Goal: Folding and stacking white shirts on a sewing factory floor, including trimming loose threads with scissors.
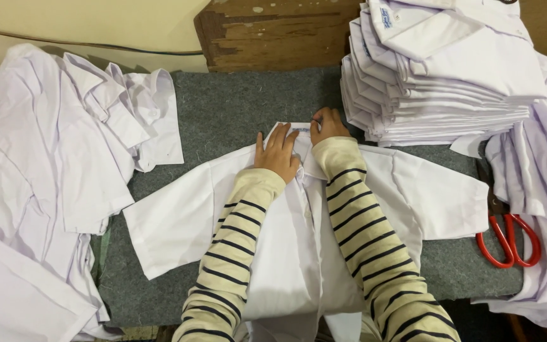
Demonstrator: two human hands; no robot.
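Grey felt table [235, 107] carries my white shirt [286, 253], spread flat. My left hand [278, 154] and right hand [328, 126] press open-fingered on its collar [299, 132]. Soft, light cloth; I'd grasp collar or shoulders. Folded stack [438, 76] beyond the shirt's right sleeve.

I have one view only, from the head-worn camera. It looks steeply down and forward over the desk [223, 107], close in, with both striped forearms entering from the bottom edge and the wall at top.
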